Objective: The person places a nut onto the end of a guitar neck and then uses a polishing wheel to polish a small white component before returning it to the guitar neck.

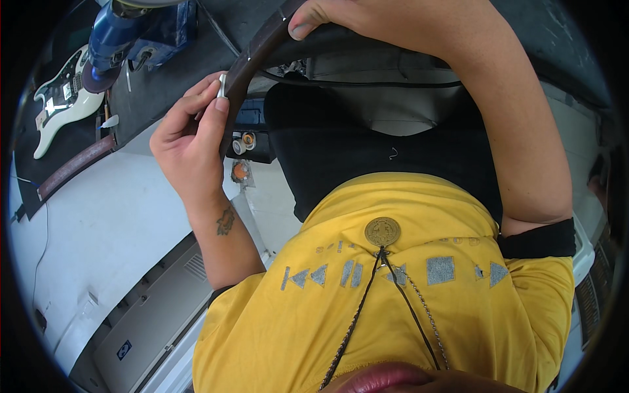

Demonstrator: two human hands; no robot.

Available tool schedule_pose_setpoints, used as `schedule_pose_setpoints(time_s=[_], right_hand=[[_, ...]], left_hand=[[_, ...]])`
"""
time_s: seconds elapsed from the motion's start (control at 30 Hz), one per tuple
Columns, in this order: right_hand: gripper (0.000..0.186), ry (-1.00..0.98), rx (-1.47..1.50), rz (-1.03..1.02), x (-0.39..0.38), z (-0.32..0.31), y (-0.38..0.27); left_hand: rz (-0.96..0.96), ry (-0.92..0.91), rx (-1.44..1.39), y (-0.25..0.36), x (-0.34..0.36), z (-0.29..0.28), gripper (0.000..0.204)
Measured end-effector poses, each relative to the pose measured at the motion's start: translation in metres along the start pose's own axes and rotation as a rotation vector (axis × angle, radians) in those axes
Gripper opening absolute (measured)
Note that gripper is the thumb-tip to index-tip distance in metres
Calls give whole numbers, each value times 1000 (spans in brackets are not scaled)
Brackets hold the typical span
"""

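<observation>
My left hand [196,131] pinches a small white or silvery piece [222,84] against the side of a long, dark brown strip [261,42], its fingers wrapped near the strip's lower part. My right hand [337,19] grips the strip higher up, thumb lying on it near the top edge of the view. The strip is held at a slant over the dark bench edge; its lower end is partly hidden behind my left hand.
A blue machine with a disc [105,46] stands on the dark bench [226,19] at upper left, beside a white guitar body [69,118] and a curved brown piece [77,166]. A cable [367,84] runs below the bench edge. Small round containers [244,142] sit lower down.
</observation>
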State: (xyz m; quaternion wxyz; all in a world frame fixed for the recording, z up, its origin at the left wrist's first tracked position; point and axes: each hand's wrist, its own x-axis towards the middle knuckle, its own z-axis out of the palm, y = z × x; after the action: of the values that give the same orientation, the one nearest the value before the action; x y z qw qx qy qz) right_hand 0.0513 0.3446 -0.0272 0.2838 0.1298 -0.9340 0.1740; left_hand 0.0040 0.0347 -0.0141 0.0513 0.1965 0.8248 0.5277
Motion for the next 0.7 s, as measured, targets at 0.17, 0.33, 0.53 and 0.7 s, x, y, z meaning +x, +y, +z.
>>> schedule_pose_setpoints(time_s=[0.17, 0.33, 0.53, 0.7], right_hand=[[35, 12, -17, -11, 4, 1, 1], [35, -10, -6, 9, 4, -1, 0], [36, -91, 7, 39, 6, -8, -3], [37, 32, -15, -16, 1, -1, -2]], left_hand=[[25, 2, 60, 2, -1, 3, 19], [19, 2, 46, -1, 1, 2, 17], [6, 3, 34, -1, 1, 1, 14], [-2, 5, 11, -3, 1, -1, 16]])
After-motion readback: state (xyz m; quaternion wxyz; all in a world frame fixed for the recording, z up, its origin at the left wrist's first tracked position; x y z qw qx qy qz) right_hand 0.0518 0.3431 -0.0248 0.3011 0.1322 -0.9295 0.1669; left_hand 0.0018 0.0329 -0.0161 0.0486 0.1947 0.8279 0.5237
